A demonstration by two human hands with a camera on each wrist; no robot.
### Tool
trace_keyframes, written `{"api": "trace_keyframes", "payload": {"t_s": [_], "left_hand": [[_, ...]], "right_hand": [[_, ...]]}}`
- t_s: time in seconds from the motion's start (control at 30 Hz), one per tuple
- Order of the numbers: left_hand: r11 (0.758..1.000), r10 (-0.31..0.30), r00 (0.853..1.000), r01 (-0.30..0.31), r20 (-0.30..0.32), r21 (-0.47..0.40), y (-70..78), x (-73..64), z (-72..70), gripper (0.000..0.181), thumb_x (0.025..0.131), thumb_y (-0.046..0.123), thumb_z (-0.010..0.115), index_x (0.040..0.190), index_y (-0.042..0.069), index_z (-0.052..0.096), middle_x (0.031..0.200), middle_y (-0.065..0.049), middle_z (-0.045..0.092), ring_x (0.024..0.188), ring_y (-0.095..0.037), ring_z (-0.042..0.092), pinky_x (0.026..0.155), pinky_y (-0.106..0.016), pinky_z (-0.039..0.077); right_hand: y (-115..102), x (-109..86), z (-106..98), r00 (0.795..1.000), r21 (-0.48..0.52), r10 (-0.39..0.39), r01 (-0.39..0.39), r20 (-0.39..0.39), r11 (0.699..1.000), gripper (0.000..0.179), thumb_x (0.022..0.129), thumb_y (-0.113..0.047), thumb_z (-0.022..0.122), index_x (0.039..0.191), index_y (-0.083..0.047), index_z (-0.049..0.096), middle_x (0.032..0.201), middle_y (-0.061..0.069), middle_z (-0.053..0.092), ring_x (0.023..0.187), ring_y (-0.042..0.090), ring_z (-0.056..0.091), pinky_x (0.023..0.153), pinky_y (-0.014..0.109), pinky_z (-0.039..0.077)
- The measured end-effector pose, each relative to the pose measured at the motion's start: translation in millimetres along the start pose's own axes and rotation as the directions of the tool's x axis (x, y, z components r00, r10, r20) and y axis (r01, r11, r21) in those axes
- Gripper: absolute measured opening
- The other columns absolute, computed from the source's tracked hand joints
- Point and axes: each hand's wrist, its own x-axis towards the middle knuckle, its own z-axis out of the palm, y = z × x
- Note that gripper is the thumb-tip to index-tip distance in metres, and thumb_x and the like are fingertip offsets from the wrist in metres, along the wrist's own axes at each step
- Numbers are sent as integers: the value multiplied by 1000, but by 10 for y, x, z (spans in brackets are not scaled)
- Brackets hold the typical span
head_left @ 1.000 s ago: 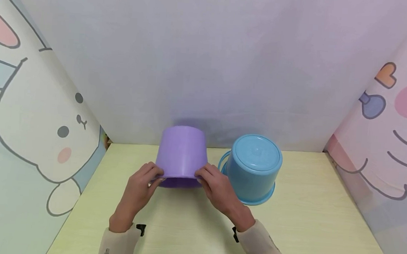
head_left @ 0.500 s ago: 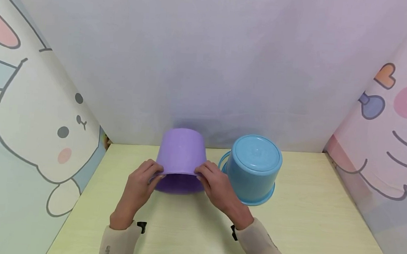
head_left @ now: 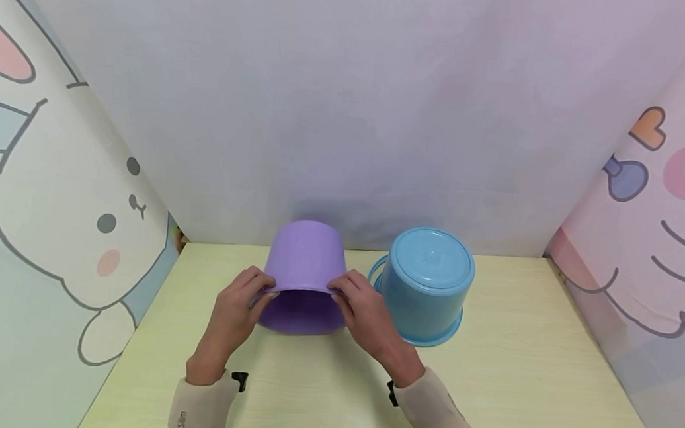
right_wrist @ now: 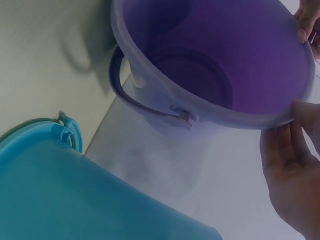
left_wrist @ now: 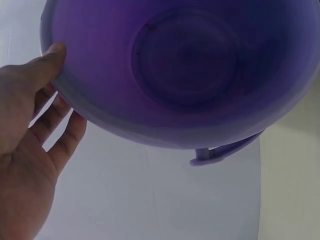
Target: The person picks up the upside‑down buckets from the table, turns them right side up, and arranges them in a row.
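One purple bucket (head_left: pixel 306 256), tilted, lower centre of frame, was pinched at its rim by nearly closed fingers of left hand (head_left: pixel 236 309) and right hand (head_left: pixel 368 316), beside one inverted blue bucket (head_left: pixel 426 299).

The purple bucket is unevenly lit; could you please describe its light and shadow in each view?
Head view: the purple bucket is bright outside, darker inside, with a faint shadow on the backdrop behind it; left wrist view: its interior shades from violet at left to dark blue at right; right wrist view: a loop-shaped shadow lies on the tabletop near its handle.
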Motion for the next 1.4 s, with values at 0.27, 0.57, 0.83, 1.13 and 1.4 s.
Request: {"api": "trace_keyframes", "payload": {"t_s": [0.27, 0.57, 0.83, 1.13, 1.4], "left_hand": [[1000, -11, 1000, 11, -4, -1, 10, -11, 8, 32, 75, -11, 89, 94, 6, 69, 94, -4, 63, 86, -18, 64, 69, -31, 55], [1000, -16, 1000, 16, -19, -6, 23, -16, -18, 33, 74, -12, 89, 93, 6, 69, 93, -5, 63, 87, -20, 66, 69, -32, 56], [999, -32, 999, 32, -18, -9, 33, -34, -18, 32, 76, -12, 88, 94, 6, 68, 94, -5, 64, 88, -20, 65, 70, -33, 56], [999, -45, 999, 45, -16, -20, 30, -50, -14, 32, 76, -10, 88, 95, 7, 68, 95, -5, 63, 89, -19, 65, 73, -30, 55], [997, -73, 997, 72, -22, -31, -4, -84, -3, 32, 76, -11, 88, 95, 6, 68, 95, -5, 63, 87, -18, 63, 73, -22, 50]], "right_hand": [[65, -196, 102, 984, 28, 160, -158, -80, 987, 28, 93, 2, 78, 119, -7, 70, 111, 6, 64, 102, 20, 64, 84, 35, 60], [146, -442, 245, 916, 151, 378, -358, -137, 921, 44, 94, 2, 77, 134, 1, 60, 122, 16, 58, 108, 31, 61, 90, 49, 57], [165, -567, 377, 797, 381, 602, -541, -51, 750, 47, 97, 2, 73, 139, 7, 51, 123, 25, 58, 107, 36, 67, 89, 46, 61], [162, -608, 475, 663, 511, 741, -677, 109, 530, 51, 102, -5, 66, 142, 10, 38, 120, 25, 62, 104, 39, 72, 82, 38, 63], [138, -590, 504, 572, 575, 784, -735, 240, 360, 32, 105, -9, 64, 126, 8, 46, 115, 22, 64, 108, 39, 70, 90, 48, 63]]}}
